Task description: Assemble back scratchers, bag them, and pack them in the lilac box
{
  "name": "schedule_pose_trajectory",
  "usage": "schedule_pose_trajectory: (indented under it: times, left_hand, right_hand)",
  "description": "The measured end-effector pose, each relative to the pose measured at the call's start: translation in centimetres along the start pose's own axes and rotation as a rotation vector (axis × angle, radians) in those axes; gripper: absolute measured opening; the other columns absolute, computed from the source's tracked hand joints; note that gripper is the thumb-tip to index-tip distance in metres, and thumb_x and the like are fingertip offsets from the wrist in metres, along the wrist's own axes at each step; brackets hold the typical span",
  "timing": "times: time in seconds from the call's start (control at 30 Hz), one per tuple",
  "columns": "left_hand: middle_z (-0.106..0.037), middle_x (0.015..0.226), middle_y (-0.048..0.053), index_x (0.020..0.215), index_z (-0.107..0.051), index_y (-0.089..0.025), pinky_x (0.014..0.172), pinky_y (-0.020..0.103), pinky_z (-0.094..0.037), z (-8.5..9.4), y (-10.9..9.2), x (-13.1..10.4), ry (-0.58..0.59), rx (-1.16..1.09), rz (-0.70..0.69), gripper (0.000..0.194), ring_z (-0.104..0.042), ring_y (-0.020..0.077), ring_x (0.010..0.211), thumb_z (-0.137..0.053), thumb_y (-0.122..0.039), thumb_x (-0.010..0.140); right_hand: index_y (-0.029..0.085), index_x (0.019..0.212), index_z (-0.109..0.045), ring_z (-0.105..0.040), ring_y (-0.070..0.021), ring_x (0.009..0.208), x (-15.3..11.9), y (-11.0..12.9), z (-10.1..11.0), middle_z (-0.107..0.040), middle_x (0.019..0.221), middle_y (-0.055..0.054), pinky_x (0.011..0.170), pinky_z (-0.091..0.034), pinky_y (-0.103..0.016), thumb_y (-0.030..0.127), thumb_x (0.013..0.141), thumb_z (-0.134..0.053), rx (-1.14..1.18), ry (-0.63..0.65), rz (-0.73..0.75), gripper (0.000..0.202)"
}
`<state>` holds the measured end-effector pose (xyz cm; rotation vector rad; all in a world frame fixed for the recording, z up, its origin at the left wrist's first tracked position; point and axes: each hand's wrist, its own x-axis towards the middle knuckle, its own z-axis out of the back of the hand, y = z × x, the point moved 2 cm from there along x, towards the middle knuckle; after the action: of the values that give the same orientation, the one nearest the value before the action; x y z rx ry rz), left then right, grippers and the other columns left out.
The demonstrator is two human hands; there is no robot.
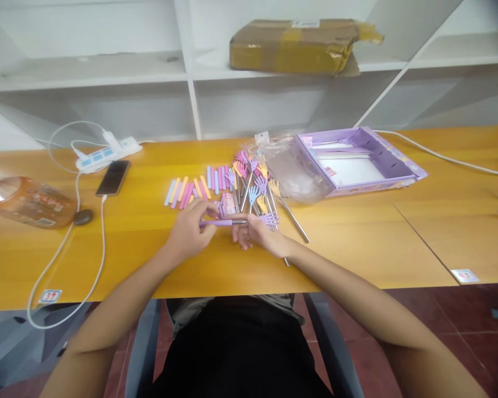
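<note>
Left of the purple box (369, 184) and nearer the body, the scratcher (238, 221) spans both hands. The left hand (188, 229) grips its purple handle (218, 223); the right hand (261, 235) grips its shaft, the head (270, 220) showing just past the thumb. Other scratchers (260, 185) lie left of the box, loose handles (186, 195) farther left.

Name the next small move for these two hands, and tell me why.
I'd probably have the left hand press the purple grip onto the metal rod while the right hand steadies the rod near its purple hand-shaped end: grip and rod lie in line, with bare metal between the hands. Whether the grip is already seated, I cannot tell.
</note>
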<state>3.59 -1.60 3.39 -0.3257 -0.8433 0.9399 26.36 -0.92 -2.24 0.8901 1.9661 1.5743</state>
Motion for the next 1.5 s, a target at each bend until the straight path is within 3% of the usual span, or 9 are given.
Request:
schedule_pose_trajectory:
  times: [0.13,0.27,0.4,0.53,0.73,0.97,1.1,1.23,1.5]
  left_hand:
    - [-0.069,0.08,-0.001,0.094,-0.072,-0.021,0.065,0.027,-0.044,2.5,-1.5,0.6,0.267,-0.119,0.162,0.016,-0.056,0.0144,0.066,-0.06,-0.013,0.086]
    - [-0.064,0.077,-0.002,0.096,-0.072,-0.021,0.059,0.025,-0.039,3.6,-3.6,-2.4,0.337,-0.451,0.321,0.009,-0.052,0.0133,0.064,-0.075,-0.03,0.094]
    - [-0.056,0.082,-0.002,0.095,-0.06,-0.023,0.06,0.025,-0.035,0.3,-4.6,-7.6,0.168,-0.907,0.453,0.033,-0.045,0.0124,0.065,-0.083,-0.046,0.092]
    - [-0.04,0.072,-0.004,0.077,-0.05,-0.022,0.06,0.029,-0.027,-4.6,-4.3,-11.1,0.202,-1.006,0.568,0.05,-0.033,0.0141,0.064,-0.063,-0.064,0.101]
    - [-0.026,0.063,-0.005,0.064,-0.034,-0.024,0.06,0.033,-0.021,-6.5,-3.9,-12.2,0.115,-0.889,0.582,0.064,-0.022,0.0148,0.061,-0.057,-0.07,0.102]
    - [-0.039,0.063,-0.002,0.068,-0.048,-0.021,0.061,0.033,-0.027,-6.5,-4.8,-12.6,0.113,-0.867,0.516,0.068,-0.035,0.0149,0.061,-0.046,-0.077,0.106]
    - [-0.059,0.09,-0.001,0.096,-0.068,-0.021,0.051,0.028,-0.025,-6.8,-5.0,-12.0,0.0,-1.164,0.578,0.054,-0.035,0.0068,0.051,-0.058,-0.074,0.103]
    - [-0.064,0.104,0.001,0.085,-0.061,-0.019,0.039,0.025,-0.014,-7.1,-5.4,-11.6,0.095,-1.512,0.545,0.057,-0.029,-0.0001,0.039,-0.055,-0.072,0.107]
    - [-0.024,0.064,-0.008,0.065,-0.026,-0.019,0.043,0.025,-0.013,-5.9,-6.5,-10.9,0.16,-1.858,0.546,0.066,-0.012,0.0032,0.041,-0.071,-0.049,0.103]
  right_hand:
    - [0.02,0.078,-0.061,-0.046,-0.0129,0.056,-1.4,1.1,-0.5,-0.056,0.066,0.0,0.057,-0.033,-0.029,0.082,0.107,-0.041,-0.055,-0.081,-0.095,0.071]
    - [0.024,0.068,-0.049,-0.031,-0.0127,0.05,-4.2,1.3,-3.3,-0.041,0.055,0.004,0.053,-0.022,-0.031,0.079,0.107,-0.043,0.085,-0.108,-0.025,0.068]
    - [0.026,0.067,-0.043,-0.024,-0.0134,0.049,-6.6,-0.6,-7.8,-0.034,0.055,0.006,0.052,-0.02,-0.032,0.08,0.106,-0.045,0.318,-0.185,0.01,0.066]
    - [0.024,0.064,-0.048,-0.036,-0.0153,0.054,-7.5,-3.4,-10.8,-0.04,0.056,0.003,0.056,-0.025,-0.033,0.087,0.102,-0.048,0.174,-0.166,-0.02,0.073]
    - [0.025,0.064,-0.04,-0.024,-0.0117,0.051,-6.8,-5.2,-10.3,-0.029,0.054,0.007,0.054,-0.02,-0.032,0.086,0.099,-0.056,0.314,-0.421,0.029,0.072]
    - [0.025,0.062,-0.041,-0.027,-0.0133,0.055,-6.7,-4.0,-10.4,-0.032,0.056,0.005,0.057,-0.023,-0.033,0.085,0.103,-0.051,0.206,-0.363,0.039,0.074]
    - [0.025,0.062,-0.042,-0.028,-0.0129,0.053,-6.5,-4.3,-10.3,-0.033,0.055,0.005,0.055,-0.021,-0.033,0.087,0.101,-0.052,0.261,-0.37,0.026,0.074]
    - [0.024,0.064,-0.044,-0.029,-0.0133,0.054,-6.5,-4.5,-10.3,-0.035,0.056,0.005,0.055,-0.023,-0.033,0.086,0.101,-0.054,0.26,-0.393,0.04,0.073]
    - [0.023,0.069,-0.051,-0.039,-0.014,0.06,-7.1,-3.7,-10.6,-0.043,0.064,0.003,0.06,-0.031,-0.033,0.085,0.103,-0.052,0.156,-0.317,0.032,0.071]
